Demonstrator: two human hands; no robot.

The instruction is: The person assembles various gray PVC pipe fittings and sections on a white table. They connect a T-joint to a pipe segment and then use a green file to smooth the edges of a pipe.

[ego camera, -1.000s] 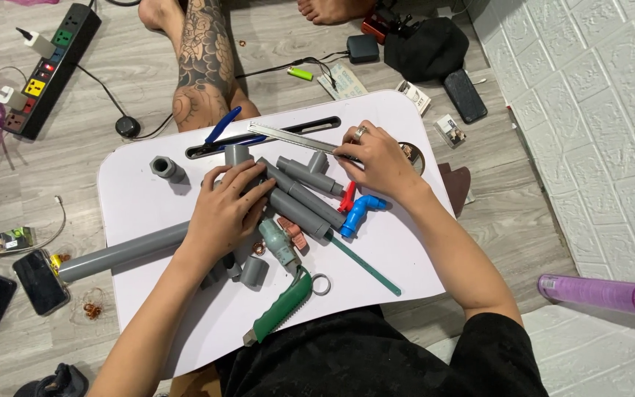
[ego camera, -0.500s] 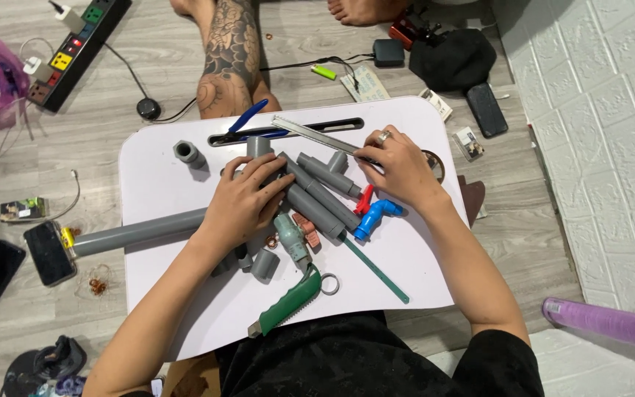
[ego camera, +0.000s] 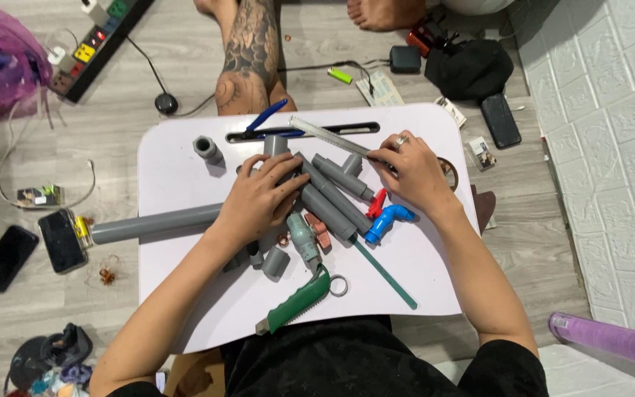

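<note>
Green-handled saw near on white bench, left hand clasped over dull grey pipes mid-bench, blue elbow fitting just right, right hand pinching steel ruler farther back

1. A cluster of short grey plastic pipe lengths lies slanted across the middle of the white lap table, packed side by side and touching, running from upper left to lower right.
2. A grey plastic tee fitting rests along the upper right edge of that cluster, its side branch pointing up.
3. A flat silver metal ruler lies tilted above the pipes, its right end at the top of the tee fitting.
4. A long grey plastic pipe lies nearly level, its left end overhanging the table's left edge.
</note>
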